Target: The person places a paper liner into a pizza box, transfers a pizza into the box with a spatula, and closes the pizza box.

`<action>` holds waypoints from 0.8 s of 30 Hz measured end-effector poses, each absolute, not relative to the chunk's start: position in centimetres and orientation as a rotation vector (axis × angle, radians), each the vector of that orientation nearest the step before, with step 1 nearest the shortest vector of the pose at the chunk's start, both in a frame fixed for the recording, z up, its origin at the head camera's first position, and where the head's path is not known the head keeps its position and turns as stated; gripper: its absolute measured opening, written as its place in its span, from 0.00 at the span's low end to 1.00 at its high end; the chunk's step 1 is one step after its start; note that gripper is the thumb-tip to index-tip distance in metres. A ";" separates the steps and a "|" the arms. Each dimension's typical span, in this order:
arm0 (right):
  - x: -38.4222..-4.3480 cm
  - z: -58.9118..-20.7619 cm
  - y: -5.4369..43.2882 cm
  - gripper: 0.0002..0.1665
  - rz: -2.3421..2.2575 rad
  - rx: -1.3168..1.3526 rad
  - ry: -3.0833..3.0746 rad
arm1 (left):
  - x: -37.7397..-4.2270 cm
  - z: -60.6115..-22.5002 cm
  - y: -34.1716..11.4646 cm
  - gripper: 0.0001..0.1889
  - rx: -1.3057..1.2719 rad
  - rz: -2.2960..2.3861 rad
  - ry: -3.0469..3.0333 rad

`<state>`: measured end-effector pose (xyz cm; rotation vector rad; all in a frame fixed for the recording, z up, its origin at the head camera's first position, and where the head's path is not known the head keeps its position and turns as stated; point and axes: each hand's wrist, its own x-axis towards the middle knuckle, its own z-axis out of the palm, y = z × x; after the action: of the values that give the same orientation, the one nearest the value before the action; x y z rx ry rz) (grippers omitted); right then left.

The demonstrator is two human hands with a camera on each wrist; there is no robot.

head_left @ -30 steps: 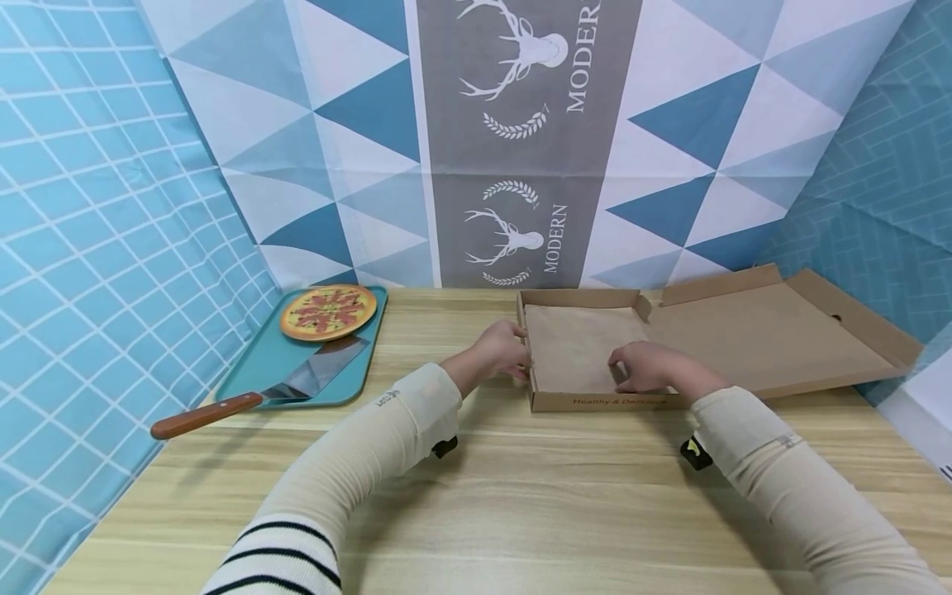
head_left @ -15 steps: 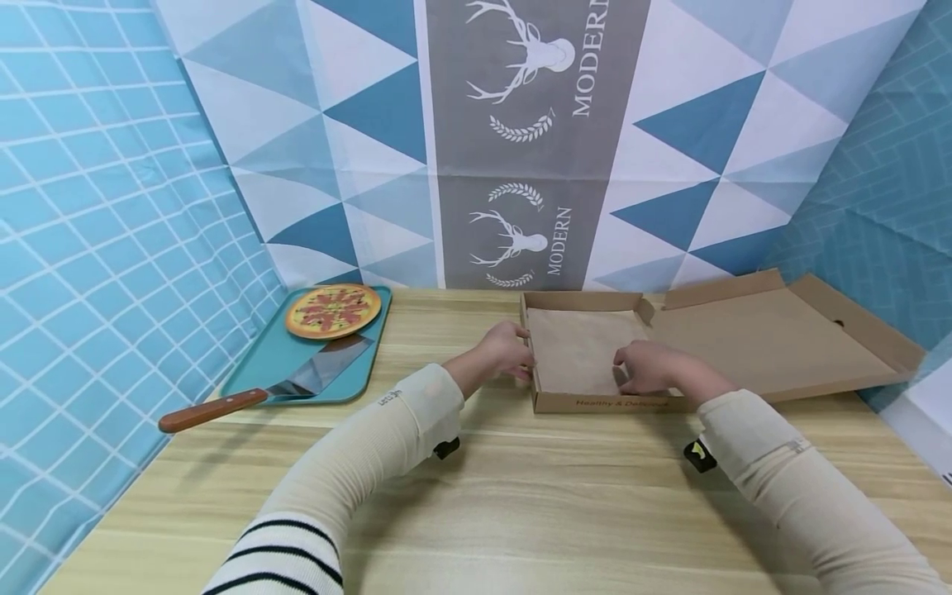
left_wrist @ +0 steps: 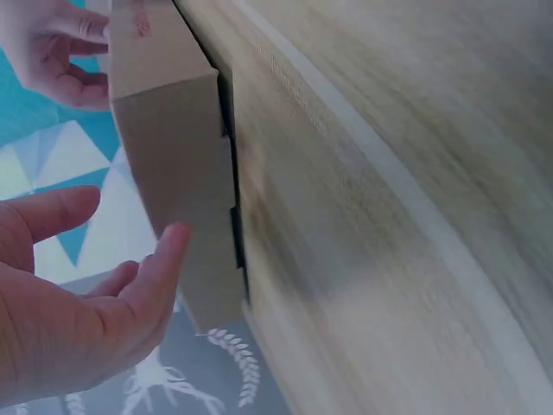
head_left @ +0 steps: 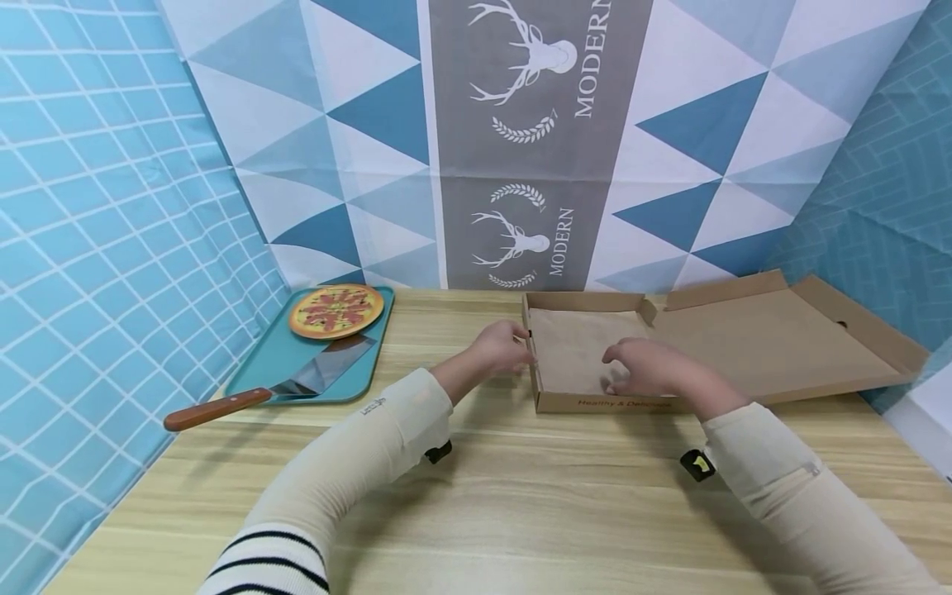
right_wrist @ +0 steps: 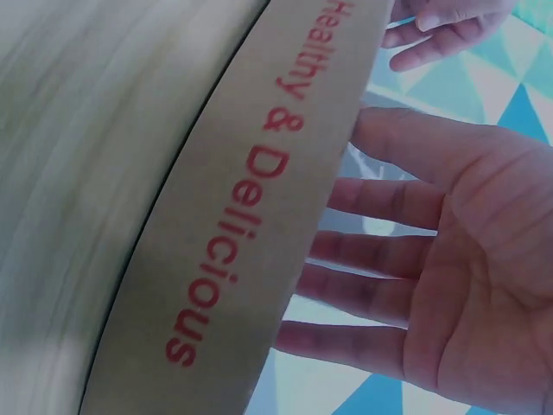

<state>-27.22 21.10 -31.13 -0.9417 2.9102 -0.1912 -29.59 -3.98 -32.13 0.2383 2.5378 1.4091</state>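
A shallow cardboard pizza box stands on the table with its lid folded out to the right. Brown paper lines its bottom. By the box's left wall is my left hand; in the left wrist view its thumb and fingers are spread apart near that wall, and whether a fingertip touches it I cannot tell. My right hand hovers over the front part of the box. The right wrist view shows its fingers straight behind the front wall, their tips hidden by the cardboard. Neither hand grips anything.
At the left a teal tray holds a pizza and the blade of a wooden-handled spatula, whose handle juts past the tray's edge. Patterned cloth walls enclose the table at the back and both sides.
The right hand has risen slightly off the paper and its fingers have spread. The left fingers have loosened at the box's left wall. The head view has shifted slightly.
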 end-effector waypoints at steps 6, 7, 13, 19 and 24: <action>-26.4 -30.9 20.9 0.20 -0.291 -1.029 2.992 | -28.3 -31.0 -5.6 0.26 0.521 1.085 2.744; -26.3 -30.9 20.9 0.19 -0.311 -1.048 3.015 | -28.1 -30.7 -6.0 0.26 0.577 1.012 2.773; -25.6 -30.7 20.5 0.14 -0.343 -1.179 3.137 | -27.2 -29.8 -8.3 0.27 0.845 0.750 2.824; -24.7 -30.6 19.9 0.15 -0.342 -1.293 3.158 | -26.1 -29.2 -10.2 0.20 0.990 0.524 2.918; -24.0 -30.8 19.6 0.14 -0.360 -1.309 3.140 | -24.8 -29.1 -11.5 0.20 0.997 0.398 2.989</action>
<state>-24.03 19.59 -30.82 -1.3094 3.1405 -0.3604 -24.84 -11.49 -29.07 0.9971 2.9893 0.3984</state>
